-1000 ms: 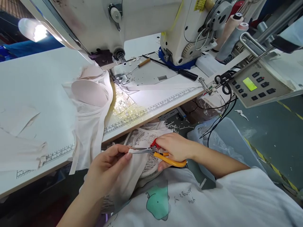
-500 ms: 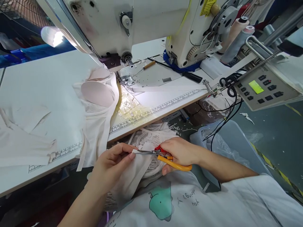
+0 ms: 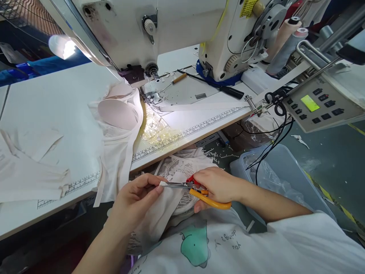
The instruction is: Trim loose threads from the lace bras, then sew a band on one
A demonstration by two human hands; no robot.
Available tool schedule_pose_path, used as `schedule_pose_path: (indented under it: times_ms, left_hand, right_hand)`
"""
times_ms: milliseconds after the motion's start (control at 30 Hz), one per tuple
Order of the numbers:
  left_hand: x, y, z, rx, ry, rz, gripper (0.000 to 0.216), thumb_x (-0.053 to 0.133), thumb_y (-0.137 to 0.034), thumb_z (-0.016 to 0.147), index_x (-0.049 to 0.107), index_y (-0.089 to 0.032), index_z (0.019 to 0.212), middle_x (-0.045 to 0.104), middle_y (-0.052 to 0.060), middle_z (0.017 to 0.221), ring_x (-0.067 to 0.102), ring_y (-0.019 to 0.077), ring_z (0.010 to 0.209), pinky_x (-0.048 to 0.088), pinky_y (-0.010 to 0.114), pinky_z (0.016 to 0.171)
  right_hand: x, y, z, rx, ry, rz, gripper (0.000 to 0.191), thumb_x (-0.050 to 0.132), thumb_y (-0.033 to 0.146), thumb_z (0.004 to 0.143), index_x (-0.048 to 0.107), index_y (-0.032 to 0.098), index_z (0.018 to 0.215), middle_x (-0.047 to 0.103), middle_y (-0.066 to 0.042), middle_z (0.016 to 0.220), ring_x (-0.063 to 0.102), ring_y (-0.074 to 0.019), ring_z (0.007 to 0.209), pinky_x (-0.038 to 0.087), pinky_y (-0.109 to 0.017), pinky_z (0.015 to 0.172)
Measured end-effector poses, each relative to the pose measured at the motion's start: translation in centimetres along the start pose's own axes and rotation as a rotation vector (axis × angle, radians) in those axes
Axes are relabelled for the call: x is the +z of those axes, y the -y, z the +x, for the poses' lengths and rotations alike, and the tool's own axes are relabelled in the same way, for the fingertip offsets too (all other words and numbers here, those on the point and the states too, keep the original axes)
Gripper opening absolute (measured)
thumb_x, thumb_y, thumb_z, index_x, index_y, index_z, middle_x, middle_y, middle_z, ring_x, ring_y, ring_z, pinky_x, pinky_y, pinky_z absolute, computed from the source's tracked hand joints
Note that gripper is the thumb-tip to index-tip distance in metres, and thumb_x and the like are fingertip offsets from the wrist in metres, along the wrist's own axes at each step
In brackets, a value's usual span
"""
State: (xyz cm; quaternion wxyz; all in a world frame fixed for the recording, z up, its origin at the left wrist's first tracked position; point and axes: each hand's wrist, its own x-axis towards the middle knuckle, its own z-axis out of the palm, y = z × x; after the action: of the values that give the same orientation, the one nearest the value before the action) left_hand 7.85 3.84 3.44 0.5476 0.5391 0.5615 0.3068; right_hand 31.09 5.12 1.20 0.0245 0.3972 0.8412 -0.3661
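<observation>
- A left hand [image 3: 135,201] pinches the edge of a white garment [image 3: 164,204], just off the table [image 3: 57,99].
- Before me, scissors [image 3: 187,185], blades parted a second ago, now nearly meet at that edge.
- A right hand [image 3: 217,184] grips their handles.

scissors [image 3: 188,185]: metal blades [image 3: 175,185], glossy plastic handles [image 3: 212,200] | garment [image 3: 162,205]: matt cloth, lace [image 3: 185,201] | bin [image 3: 281,158]: smooth plastic

Lamp [image 3: 62,46] left of the sewing machine [image 3: 185,26] burnt out to white; tabletop [image 3: 65,99] bright, plastic film [image 3: 155,127] before the machine glinting. Below-left of the machine, deep shadow. Scissors [image 3: 211,200], nearer than the machine, fairly crisp; sleeve [image 3: 322,236] wide-angle stretched.
</observation>
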Motion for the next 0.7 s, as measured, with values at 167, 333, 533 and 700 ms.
schedule_pose_path:
  times_ms: [167,333,533,700]
  left_hand:
    - [-0.1,0.1,-0.1,-0.014,0.006,0.002,0.009,0.065,-0.031,0.072,0.065,-0.022,0.072,0.067,0.003,0.083,0.058,0.0154,0.074,0.046,0.02,0.061]
    - [-0.2,0.4,-0.1,-0.04,-0.007,-0.033,0.013,0.068,-0.033,0.069,0.064,-0.021,0.07,0.064,0.004,0.079,0.056,0.0167,0.074,0.046,0.023,0.062]
    - [0.0,-0.5,-0.4,-0.099,-0.048,-0.045,0.018,0.069,-0.036,0.066,0.062,-0.02,0.066,0.065,0.005,0.082,0.058,0.0202,0.081,0.045,0.027,0.069]
    - [0.3,-1.6,-1.0,-0.151,-0.118,-0.085,0.022,0.07,-0.038,0.063,0.06,-0.019,0.066,0.066,0.005,0.081,0.059,0.0209,0.081,0.044,0.029,0.069]
  right_hand:
    - [0.2,0.2,0.1,0.02,0.062,-0.025,0.032,0.061,0.046,0.072,0.05,0.017,0.073,0.058,-0.004,0.07,0.05,-0.015,0.061,0.029,-0.024,0.051]
    - [1.1,0.1,0.5,0.016,0.077,-0.007,0.031,0.06,0.045,0.075,0.048,0.017,0.067,0.056,-0.003,0.065,0.05,-0.0152,0.061,0.03,-0.024,0.052]
    - [1.2,-0.5,0.3,0.042,-0.069,0.074,0.036,0.061,0.045,0.074,0.039,0.019,0.063,0.05,-0.001,0.063,0.043,-0.0127,0.057,0.03,-0.024,0.052]
    - [0.5,-1.1,-0.1,-0.094,-0.411,0.245,0.051,0.044,0.07,0.071,0.036,0.02,0.072,0.049,-0.004,0.074,0.042,-0.0145,0.062,0.035,-0.027,0.055]
